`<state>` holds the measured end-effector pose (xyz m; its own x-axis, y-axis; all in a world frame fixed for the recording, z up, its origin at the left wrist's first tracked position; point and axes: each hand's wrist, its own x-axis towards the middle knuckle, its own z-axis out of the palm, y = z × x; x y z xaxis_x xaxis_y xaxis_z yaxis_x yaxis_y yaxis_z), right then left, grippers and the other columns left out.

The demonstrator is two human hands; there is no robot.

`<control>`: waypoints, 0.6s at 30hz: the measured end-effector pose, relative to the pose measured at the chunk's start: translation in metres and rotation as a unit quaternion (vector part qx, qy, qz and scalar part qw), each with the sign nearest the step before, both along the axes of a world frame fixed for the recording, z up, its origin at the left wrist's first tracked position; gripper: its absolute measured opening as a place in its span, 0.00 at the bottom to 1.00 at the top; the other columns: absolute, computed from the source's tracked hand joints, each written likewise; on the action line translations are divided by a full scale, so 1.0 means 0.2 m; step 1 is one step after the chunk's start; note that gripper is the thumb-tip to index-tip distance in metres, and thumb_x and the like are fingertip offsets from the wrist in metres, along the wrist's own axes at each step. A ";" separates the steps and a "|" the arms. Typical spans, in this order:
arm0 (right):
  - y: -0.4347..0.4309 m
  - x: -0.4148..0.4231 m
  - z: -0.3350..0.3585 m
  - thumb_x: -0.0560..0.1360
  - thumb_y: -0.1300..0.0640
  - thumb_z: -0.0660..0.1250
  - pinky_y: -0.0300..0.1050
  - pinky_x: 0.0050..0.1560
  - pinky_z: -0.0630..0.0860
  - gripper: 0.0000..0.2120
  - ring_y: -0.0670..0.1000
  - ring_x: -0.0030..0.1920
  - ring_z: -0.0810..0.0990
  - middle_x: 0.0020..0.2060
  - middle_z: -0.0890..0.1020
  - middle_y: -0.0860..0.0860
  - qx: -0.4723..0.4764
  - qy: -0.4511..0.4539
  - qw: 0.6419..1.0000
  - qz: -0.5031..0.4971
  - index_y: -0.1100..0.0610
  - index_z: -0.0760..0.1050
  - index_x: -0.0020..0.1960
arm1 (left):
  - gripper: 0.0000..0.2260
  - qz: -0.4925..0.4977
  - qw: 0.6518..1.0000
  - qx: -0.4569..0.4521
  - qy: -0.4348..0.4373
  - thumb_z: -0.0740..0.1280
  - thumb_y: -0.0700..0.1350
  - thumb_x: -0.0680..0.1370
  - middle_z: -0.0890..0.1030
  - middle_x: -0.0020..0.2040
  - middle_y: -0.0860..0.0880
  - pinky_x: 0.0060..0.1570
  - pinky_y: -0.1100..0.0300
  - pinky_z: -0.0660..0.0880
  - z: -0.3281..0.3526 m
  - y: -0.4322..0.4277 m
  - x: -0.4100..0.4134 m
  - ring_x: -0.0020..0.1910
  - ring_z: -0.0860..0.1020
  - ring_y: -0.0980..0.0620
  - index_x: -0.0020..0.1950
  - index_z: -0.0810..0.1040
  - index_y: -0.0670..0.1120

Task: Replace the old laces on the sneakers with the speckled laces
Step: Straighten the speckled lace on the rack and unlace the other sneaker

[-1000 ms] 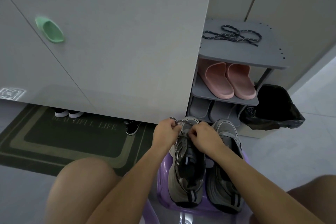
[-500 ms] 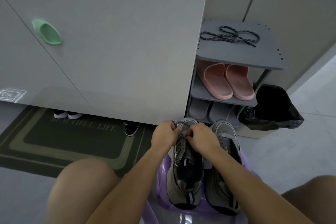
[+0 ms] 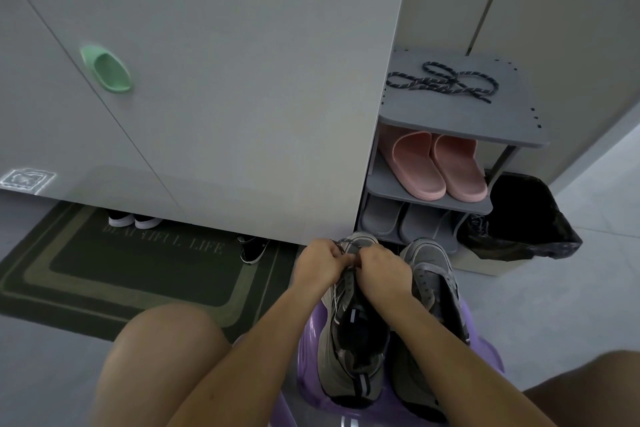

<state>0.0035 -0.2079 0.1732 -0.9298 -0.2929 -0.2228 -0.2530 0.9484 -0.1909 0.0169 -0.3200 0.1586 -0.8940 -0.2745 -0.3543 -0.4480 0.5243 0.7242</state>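
Observation:
Two grey sneakers stand side by side on a purple stool (image 3: 485, 360) between my knees. Over the toe end of the left sneaker (image 3: 349, 350), my left hand (image 3: 318, 265) and my right hand (image 3: 381, 270) sit close together, each pinching the lace (image 3: 350, 251) near the lowest eyelets. The right sneaker (image 3: 433, 274) stands untouched beside it. A dark speckled lace (image 3: 446, 81) lies looped on the top of the grey shoe rack (image 3: 460, 128), out of my hands' reach.
Pink slippers (image 3: 436, 166) and grey slippers (image 3: 398, 222) fill the rack's lower shelves. A bin with a black bag (image 3: 519, 218) stands right of the rack. A white cabinet with a green handle (image 3: 107, 69) rises ahead, a dark green mat (image 3: 138, 263) lies on the left.
My hands have drawn closer together over the left sneaker's toe end, still on its lace. The view shifted slightly.

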 end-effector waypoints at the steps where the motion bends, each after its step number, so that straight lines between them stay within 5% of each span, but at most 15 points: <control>1: 0.00 0.01 0.00 0.78 0.60 0.56 0.47 0.47 0.72 0.11 0.57 0.55 0.78 0.56 0.76 0.55 -0.010 0.000 1.000 -0.007 0.58 0.75 0.55 | 0.24 -0.001 1.000 0.012 -0.005 0.71 0.50 0.72 0.64 0.24 0.50 0.30 0.59 0.61 0.01 0.00 0.00 0.24 0.62 0.51 0.24 0.61 0.47; 6: 0.01 0.04 -0.02 0.78 0.61 0.56 0.47 0.44 0.72 0.10 0.57 0.53 0.79 0.56 0.76 0.55 -0.027 0.017 0.999 -0.028 0.58 0.75 0.53 | 0.17 -0.038 0.997 0.042 -0.054 0.67 0.50 0.73 0.68 0.27 0.48 0.31 0.60 0.64 0.07 0.02 0.02 0.27 0.67 0.51 0.29 0.67 0.46; 11: 0.01 0.03 -0.02 0.77 0.62 0.57 0.49 0.48 0.75 0.11 0.58 0.53 0.79 0.56 0.76 0.55 -0.020 0.017 0.999 -0.023 0.58 0.76 0.54 | 0.11 -0.035 0.998 0.050 -0.013 0.68 0.49 0.72 0.75 0.36 0.45 0.38 0.59 0.69 0.05 0.01 0.06 0.36 0.73 0.49 0.38 0.77 0.41; 16: 0.01 0.03 -0.03 0.77 0.62 0.57 0.48 0.44 0.72 0.09 0.58 0.52 0.79 0.56 0.74 0.55 -0.039 0.018 0.999 -0.026 0.60 0.75 0.53 | 0.06 -0.044 0.991 0.111 -0.061 0.67 0.41 0.71 0.71 0.32 0.47 0.25 0.67 0.64 0.09 0.00 0.06 0.26 0.69 0.56 0.35 0.72 0.45; 18: 0.01 0.05 -0.06 0.77 0.57 0.60 0.45 0.40 0.69 0.08 0.57 0.49 0.79 0.54 0.74 0.54 -0.083 0.021 0.995 -0.053 0.60 0.75 0.51 | 0.04 -0.031 0.988 0.135 -0.074 0.66 0.40 0.72 0.71 0.35 0.48 0.27 0.66 0.64 0.10 -0.01 0.06 0.28 0.68 0.57 0.38 0.73 0.46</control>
<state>0.0141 -0.2060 0.1611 -0.9647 -0.2229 -0.1399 -0.1650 0.9263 -0.3387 0.0299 -0.3219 0.1782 -0.8391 -0.0983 -0.5351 -0.5323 0.3515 0.7701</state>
